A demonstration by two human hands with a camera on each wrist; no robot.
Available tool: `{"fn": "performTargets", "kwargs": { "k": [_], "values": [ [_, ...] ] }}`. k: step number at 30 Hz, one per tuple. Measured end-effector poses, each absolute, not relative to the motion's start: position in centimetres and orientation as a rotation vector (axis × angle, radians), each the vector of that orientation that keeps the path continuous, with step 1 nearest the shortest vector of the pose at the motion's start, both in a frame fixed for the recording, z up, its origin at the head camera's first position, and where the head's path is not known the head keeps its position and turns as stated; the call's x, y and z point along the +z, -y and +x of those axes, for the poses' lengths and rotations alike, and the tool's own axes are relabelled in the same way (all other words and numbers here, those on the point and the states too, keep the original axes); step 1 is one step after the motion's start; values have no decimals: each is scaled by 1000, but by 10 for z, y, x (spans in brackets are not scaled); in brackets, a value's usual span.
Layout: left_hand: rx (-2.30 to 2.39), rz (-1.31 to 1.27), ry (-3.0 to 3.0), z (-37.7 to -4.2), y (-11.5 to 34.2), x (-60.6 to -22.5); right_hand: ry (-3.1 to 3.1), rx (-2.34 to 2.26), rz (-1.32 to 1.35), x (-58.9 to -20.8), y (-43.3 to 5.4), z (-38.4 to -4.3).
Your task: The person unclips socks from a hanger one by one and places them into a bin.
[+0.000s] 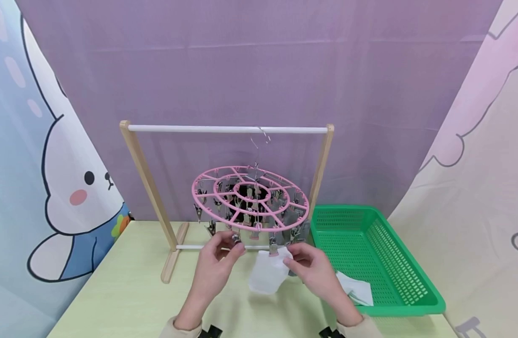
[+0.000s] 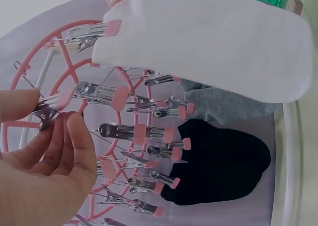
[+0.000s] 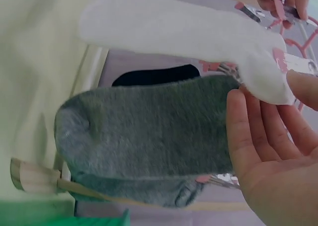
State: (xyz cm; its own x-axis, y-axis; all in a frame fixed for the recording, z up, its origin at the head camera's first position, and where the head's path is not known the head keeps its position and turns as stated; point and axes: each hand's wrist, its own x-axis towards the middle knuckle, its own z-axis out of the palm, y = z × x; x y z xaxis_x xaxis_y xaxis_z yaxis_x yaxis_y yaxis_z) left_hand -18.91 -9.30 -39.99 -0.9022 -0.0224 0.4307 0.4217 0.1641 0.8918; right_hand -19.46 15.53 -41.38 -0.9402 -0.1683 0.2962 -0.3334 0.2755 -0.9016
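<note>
Edges, left to right: slanting margin of the pale surface (image 1: 98, 286) against a rabbit-print cloth (image 1: 73, 164); open strip up to the left foot of the wooden rack (image 1: 151, 188); open room at the near side, below the white sock (image 1: 265, 277); tight room between right wrist and near-left corner of the green basket (image 1: 404, 310).

Hands and work, left to right: left hand (image 1: 214, 265), thumb and fingertips narrowed on a pink-tipped metal clip (image 1: 236, 239) below the near rim of the pink ring hanger (image 1: 263, 230); white sock, hanging between the hands, closer to the right, cuff gripped by a second clip (image 1: 273, 245); right hand (image 1: 314, 270), thumb and fingers pinching the cuff's right corner. Behind, also hanging: black sock (image 2: 218, 166) toward the middle; grey socks (image 3: 144, 126) to the right, just beside the right hand, contact unclear.

Surface and room, left to right: rack on the surface, hanger slung from its white bar (image 1: 191, 128); mauve curtain (image 1: 250, 70) behind; basket, with white fabric (image 1: 358, 290) at its near-left corner, partly hidden by the right forearm (image 1: 341, 303); cream-and-pink printed cloth (image 1: 474, 211).
</note>
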Motion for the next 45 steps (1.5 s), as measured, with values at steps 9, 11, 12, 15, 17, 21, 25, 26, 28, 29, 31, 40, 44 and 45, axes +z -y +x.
{"fn": "performTargets", "kwargs": {
  "k": [9,11,12,15,17,21,25,26,28,29,31,40,44,45],
  "values": [
    [-1501,-445,2041,-185,93,-401,2377,1781,534,-416,-149,-193],
    [-1416,-448,2009,-182,93,-399,2387,1780,534,-416,-148,-193],
    [-1370,-450,1990,-181,93,-398,2392,1774,533,-416,-147,-193],
    [-1217,-476,1907,-178,92,-393,2406,1765,533,-415,-146,-192],
    [-1111,-502,1839,-176,91,-389,2410,1756,542,-415,-146,-191],
    [-920,-547,1720,-174,88,-380,2412,1732,568,-415,-145,-191],
    [-762,-611,1637,-172,82,-370,2409,1722,587,-414,-143,-190],
    [-733,-630,1624,-172,80,-367,2408,1720,590,-413,-143,-190],
    [-691,-665,1617,-171,77,-364,2405,1716,595,-413,-142,-190],
    [-673,-679,1625,-171,75,-362,2402,1714,602,-413,-142,-189],
    [-647,-702,1642,-170,72,-361,2404,1709,608,-412,-141,-189],
    [-610,-783,1655,-171,61,-372,2417,1729,626,-410,-135,-186],
    [-656,-773,1763,-172,61,-382,2446,1713,616,-408,-134,-184],
    [-671,-764,1796,-173,61,-384,2449,1710,620,-408,-133,-183]
  ]
}}
